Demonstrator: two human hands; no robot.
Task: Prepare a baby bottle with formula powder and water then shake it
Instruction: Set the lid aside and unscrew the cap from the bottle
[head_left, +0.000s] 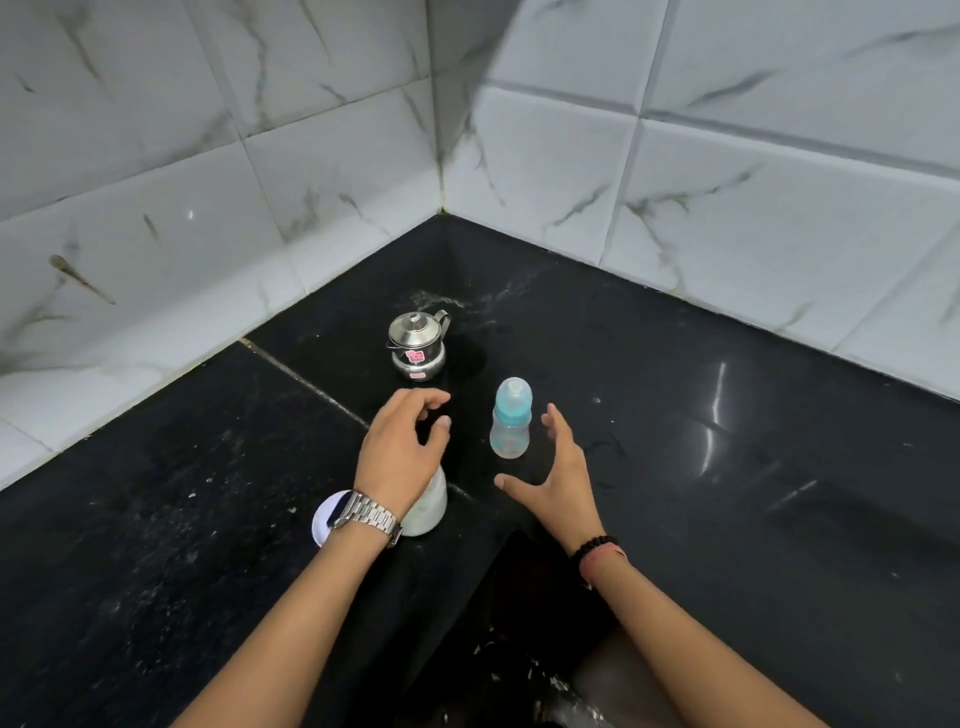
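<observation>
Baby bottle (510, 420) stands capped just right of the steel pot (417, 345), likely light, smooth and tippy, best grasped round its waist; left hand (402, 448) and right hand (553, 470) flank it, released, grasping nothing

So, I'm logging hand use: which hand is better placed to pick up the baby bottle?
Right. The right hand is open beside the upright baby bottle, fingers spread toward it. The left hand hovers farther off, above the white container.
</observation>
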